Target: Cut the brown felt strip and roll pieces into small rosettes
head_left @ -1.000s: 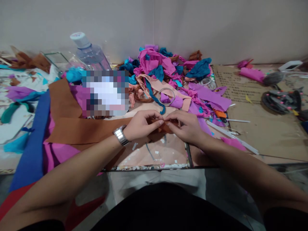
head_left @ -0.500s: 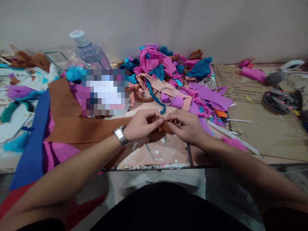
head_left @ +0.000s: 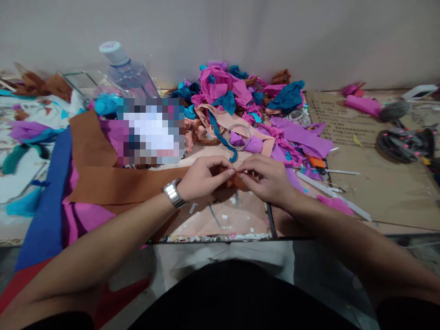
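Note:
My left hand (head_left: 202,176), with a metal watch (head_left: 173,194) on its wrist, and my right hand (head_left: 266,178) meet at the middle of the table. Both are closed in a pinch on a small folded piece of brown crepe paper (head_left: 234,181). Their fingertips touch above a glass work plate (head_left: 227,220) dotted with small scraps. A long brown paper strip (head_left: 117,185) lies flat to the left of my left hand.
A heap of pink, teal and purple paper scraps (head_left: 240,98) lies behind my hands, with a clear tape ring (head_left: 238,136) in it. A plastic bottle (head_left: 125,73) stands at the back left. Blue paper (head_left: 44,206) lies left, cardboard (head_left: 378,178) and dark tools (head_left: 402,144) right.
My hands have stayed nearly in place, with only slight finger shifts on the brown paper. The view has shifted very slightly.

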A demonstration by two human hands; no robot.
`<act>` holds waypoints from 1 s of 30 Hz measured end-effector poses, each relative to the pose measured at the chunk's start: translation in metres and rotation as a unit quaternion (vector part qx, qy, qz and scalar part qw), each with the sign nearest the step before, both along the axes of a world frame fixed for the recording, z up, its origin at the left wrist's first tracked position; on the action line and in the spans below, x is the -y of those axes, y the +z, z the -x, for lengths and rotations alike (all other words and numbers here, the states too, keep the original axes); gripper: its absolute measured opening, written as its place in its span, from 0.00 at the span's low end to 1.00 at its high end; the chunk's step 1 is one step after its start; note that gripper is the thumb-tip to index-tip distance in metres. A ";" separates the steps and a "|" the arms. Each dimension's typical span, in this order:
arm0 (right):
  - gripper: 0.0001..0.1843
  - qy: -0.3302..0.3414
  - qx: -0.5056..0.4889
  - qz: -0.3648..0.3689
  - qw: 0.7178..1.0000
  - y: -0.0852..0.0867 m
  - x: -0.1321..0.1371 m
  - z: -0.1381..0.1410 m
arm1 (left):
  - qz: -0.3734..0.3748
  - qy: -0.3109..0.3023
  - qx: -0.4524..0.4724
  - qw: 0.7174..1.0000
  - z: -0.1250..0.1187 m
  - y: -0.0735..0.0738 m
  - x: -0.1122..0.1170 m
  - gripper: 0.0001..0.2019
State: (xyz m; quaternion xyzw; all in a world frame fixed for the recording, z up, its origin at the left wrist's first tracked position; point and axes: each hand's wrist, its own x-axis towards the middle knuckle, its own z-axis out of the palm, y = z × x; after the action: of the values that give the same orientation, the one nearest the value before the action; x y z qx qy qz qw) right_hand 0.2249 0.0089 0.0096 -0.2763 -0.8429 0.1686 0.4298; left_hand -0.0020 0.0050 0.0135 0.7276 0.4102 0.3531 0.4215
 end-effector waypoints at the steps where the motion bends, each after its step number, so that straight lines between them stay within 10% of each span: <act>1: 0.07 -0.002 0.001 0.001 1.000 0.000 0.000 0.000 | -0.005 0.001 -0.004 1.000 0.000 0.000 0.000 0.12; 30: 0.03 -0.036 -0.016 0.096 0.995 -0.002 0.003 0.004 | -0.079 0.049 -0.036 0.995 -0.005 -0.005 0.006 0.12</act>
State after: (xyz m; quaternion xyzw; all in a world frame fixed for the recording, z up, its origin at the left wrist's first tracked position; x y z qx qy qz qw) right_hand 0.2210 0.0058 0.0081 -0.3438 -0.8055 0.2372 0.4203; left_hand 0.0034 -0.0011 0.0083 0.7497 0.4311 0.3786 0.3297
